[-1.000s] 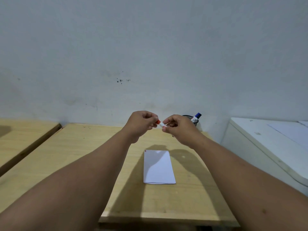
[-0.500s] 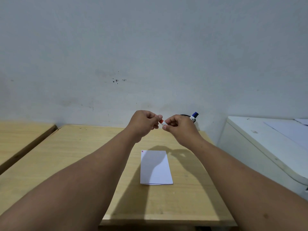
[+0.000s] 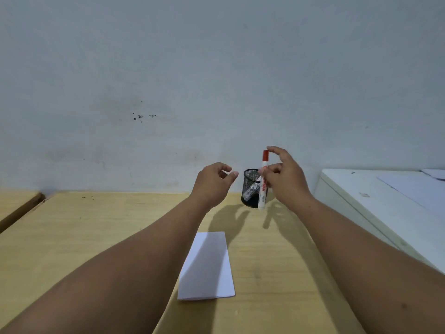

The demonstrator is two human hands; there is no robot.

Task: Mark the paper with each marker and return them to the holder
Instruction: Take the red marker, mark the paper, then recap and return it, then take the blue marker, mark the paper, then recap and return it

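Head view — holder behind marker

The paper lay on the bench, near its front edge, between the two forearms. Behind it and to the right, the holder stood on the bench close to the wall, with a marker lying inside it. An upright marker was in the right hand, just in front of the holder's right side. The left hand hung left of the holder. A cabinet stood right of the bench, sheets on top.
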